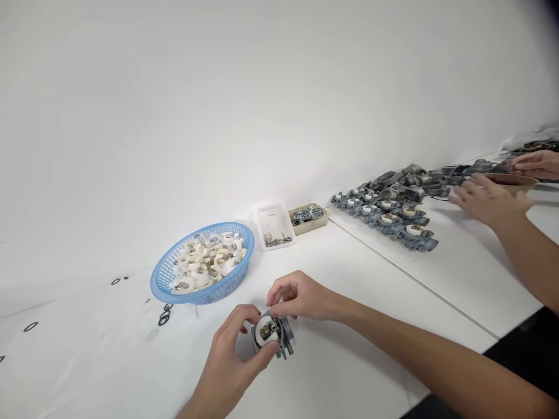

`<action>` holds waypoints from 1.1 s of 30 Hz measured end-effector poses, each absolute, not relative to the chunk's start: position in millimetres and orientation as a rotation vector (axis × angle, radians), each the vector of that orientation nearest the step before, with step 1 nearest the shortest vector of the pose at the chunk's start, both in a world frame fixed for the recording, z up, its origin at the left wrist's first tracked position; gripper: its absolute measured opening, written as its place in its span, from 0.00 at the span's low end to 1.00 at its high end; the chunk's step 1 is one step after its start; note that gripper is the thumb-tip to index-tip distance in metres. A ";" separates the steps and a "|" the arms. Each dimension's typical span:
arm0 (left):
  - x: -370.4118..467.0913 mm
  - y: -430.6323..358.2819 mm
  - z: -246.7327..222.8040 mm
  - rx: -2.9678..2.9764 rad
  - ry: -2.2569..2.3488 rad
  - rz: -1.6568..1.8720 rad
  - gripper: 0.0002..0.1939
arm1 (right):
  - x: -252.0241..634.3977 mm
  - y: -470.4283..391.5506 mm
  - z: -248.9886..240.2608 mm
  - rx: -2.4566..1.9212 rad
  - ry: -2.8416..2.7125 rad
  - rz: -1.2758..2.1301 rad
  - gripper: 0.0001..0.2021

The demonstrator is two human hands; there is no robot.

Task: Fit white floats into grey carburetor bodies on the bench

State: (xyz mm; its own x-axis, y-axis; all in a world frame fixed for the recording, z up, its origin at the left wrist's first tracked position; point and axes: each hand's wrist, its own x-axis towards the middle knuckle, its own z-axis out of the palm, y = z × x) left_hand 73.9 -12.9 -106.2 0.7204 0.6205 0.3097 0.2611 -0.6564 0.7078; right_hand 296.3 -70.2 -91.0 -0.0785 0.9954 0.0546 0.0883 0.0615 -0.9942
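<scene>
Blue basket, centre-left: white curved parts | white tray, centre: slim pins | beige box: metal pieces | white counter, pale wall | lower centre: left hand holds metal casting; right hand's fingers narrow, grip unclear

Grey casting, white insert; blue lattice basket; black rings

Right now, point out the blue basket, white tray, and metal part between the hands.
Blue basket (226, 285), head view: front mesh wall.
White tray (271, 224), head view: bare floor.
Metal part (286, 333), head view: grey body.
</scene>
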 end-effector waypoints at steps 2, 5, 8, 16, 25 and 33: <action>74.2 -14.1 -106.0 2.279 0.665 0.719 0.09 | 295.9 -70.9 -89.8 -1.197 -1.368 1.196 0.11; 74.0 -14.9 -106.2 2.288 0.653 0.692 0.08 | 295.0 -70.9 -88.8 -1.195 -1.346 1.230 0.12; 73.5 -15.0 -106.6 2.299 0.652 0.674 0.08 | 293.8 -70.6 -87.9 -1.241 -1.337 1.232 0.13; 72.5 -18.9 -107.2 2.355 0.713 0.744 0.10 | 304.9 -75.4 -79.8 -1.381 -1.638 1.066 0.16; 72.4 -20.2 -106.8 2.372 0.692 0.755 0.08 | 309.6 -74.5 -77.3 -1.310 -1.671 1.150 0.14; 71.4 -19.4 -106.6 2.353 0.704 0.664 0.08 | 329.0 -74.1 -79.1 -1.500 -1.860 0.793 0.12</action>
